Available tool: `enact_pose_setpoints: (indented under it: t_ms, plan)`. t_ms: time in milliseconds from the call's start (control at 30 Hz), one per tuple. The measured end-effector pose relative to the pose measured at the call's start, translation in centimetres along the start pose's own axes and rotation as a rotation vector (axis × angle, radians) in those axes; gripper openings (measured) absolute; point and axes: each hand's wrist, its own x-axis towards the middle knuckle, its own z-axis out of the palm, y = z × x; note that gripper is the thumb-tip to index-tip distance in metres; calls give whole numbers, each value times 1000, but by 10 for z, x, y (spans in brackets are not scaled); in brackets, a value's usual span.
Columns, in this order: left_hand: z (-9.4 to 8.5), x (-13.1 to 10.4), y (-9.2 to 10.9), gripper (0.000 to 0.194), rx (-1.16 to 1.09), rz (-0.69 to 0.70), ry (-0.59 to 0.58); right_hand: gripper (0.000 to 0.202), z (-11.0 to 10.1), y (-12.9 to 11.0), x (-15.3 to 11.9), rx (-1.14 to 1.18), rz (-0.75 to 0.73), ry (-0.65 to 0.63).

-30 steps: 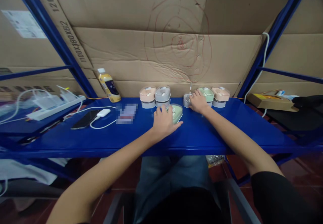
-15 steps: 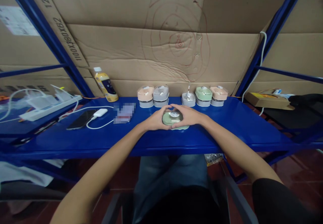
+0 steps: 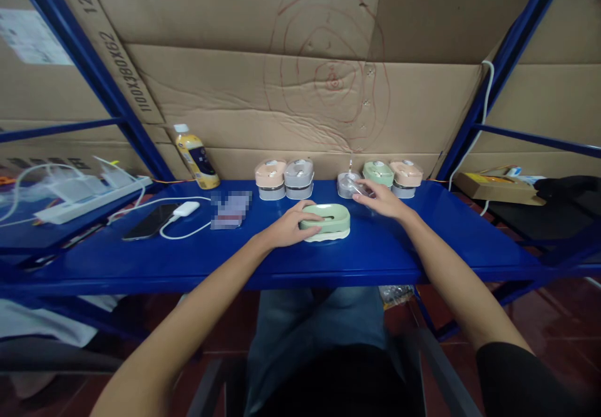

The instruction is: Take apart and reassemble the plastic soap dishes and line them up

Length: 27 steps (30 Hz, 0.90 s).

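In front of me on the blue table is an oval green soap box (image 3: 339, 218), its top uncovered, with a dark slot in its recessed tray. A pale, wavy-edged base shows under it. My left hand (image 3: 292, 224) grips its left end, thumb in front and fingers over the rim. My right hand (image 3: 381, 199) is farther back and to the right, pinching a clear plastic lid (image 3: 365, 190), partly hidden by the fingers. The lid is close to a low grey box (image 3: 346, 185); whether they touch I cannot tell.
Stacked peach (image 3: 271, 175), lilac-grey (image 3: 299, 174), green (image 3: 377, 171) and peach boxes (image 3: 406, 173) line the back by a cardboard wall. Leftward are a drink bottle (image 3: 201, 163), a phone (image 3: 150, 221), a white charger (image 3: 186, 209) with cable, and a power strip (image 3: 94, 201).
Both hands were around the green box with its clear lid on. My right hand has lifted the lid off and carried it back and right; my left hand stays at the box.
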Motion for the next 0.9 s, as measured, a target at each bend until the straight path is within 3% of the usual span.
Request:
enact_pose_setpoints:
  t_ms: [167,300,400,633,767,900]
  plan:
    - [-7,1,-11,49,50,-90,182,70,5,-2,1,-6,5,-15]
    - [-12,1,-17,54,76,-172,248,65,5,-4,1,-2,38,-41]
    - [-12,-1,-12,53,87,-143,206,64,4,-3,1,13,43,-41]
    - [-1,-7,9,40,89,24,-24,66,3,-6,1,41,43,-30]
    - [2,-6,9,44,83,41,-31,69,7,-9,0,38,31,-11]
    - [0,-4,8,69,58,13,12,79,14,-14,-3,69,-127,-20]
